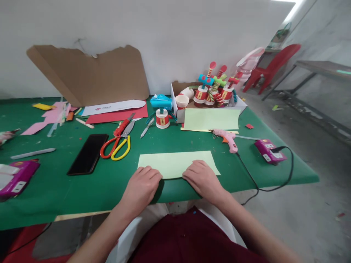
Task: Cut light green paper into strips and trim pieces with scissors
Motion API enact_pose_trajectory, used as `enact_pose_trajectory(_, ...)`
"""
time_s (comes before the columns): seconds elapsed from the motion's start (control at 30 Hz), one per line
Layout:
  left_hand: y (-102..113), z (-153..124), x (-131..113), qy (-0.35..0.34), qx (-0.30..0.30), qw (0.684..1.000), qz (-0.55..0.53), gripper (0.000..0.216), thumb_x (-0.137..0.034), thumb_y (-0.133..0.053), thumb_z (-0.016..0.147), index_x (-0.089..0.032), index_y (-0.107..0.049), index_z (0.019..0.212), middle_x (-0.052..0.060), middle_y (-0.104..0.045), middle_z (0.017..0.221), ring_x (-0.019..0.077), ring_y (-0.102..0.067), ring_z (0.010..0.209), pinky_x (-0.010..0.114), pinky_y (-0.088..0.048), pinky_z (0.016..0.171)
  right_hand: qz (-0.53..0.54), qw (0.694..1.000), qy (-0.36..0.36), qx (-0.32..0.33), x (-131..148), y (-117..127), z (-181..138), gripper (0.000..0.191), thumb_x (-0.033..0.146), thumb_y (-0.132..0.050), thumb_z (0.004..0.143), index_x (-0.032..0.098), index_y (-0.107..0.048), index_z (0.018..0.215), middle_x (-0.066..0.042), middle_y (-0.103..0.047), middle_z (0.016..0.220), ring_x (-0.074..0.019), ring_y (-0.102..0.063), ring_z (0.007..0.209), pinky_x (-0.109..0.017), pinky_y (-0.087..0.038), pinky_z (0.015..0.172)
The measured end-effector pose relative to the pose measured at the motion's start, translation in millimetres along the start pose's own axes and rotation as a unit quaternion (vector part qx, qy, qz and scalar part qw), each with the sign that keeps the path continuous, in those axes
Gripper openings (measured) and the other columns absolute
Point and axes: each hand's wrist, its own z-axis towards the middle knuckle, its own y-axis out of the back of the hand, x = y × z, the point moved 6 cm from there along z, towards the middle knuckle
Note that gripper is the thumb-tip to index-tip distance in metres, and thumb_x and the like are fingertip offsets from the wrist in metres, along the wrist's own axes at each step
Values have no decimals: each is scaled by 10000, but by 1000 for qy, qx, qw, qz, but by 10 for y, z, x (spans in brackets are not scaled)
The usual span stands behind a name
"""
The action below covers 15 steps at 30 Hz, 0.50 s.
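A pale green sheet of paper (175, 162) lies in front of me on the green-covered table. My left hand (146, 180) is at its near left corner, fingers curled over the edge. At the near edge on the right, my right hand (201, 179) grips the same sheet, thumb tucked underneath out of view. Between the hands the near edge bows slightly. Beyond the sheet stands a paper-cup figure (162, 118) with a blue top and springy folded arms. A pink glue gun (227, 139) rests to the right, its cord running off the table.
Scissors (117, 140), a phone (88, 153) and a pen (147, 128) lie left of the sheet. A box (179, 115) of similar figures stands behind, another green sheet (211, 119) leaning on it. A purple power strip (270, 151) is at right. Another person's hand (7, 137) shows far left.
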Motion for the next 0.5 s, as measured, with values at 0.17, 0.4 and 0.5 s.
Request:
enact_pose_trajectory(0.17,6,-115,-61,14,16,999,-39,202,-149,-457,931,-192,-644,865,32,-626,838,193,-496,799,331,-350,727,51,997,-59,13,75,-80,-84,245,239,-458,971,186,-653,832,-49,-655,811,-181,-535,797,-318,-359,753)
enact_pose_trajectory(0.4,-127,77,-21,96,127,985,-72,262,-224,-419,963,-192,-642,829,34,-629,841,206,-518,843,338,-362,742,118,980,-158,36,-63,-48,-19,152,240,-587,912,190,-674,798,-27,-683,801,-178,-568,797,-307,-352,751)
enact_pose_trajectory(0.5,-131,141,6,131,181,972,-73,285,-235,-382,975,-175,-633,855,49,-638,884,218,-537,881,349,-371,767,118,972,-190,75,-110,-27,40,144,247,-601,905,186,-671,796,-26,-687,800,-182,-580,801,-309,-350,761)
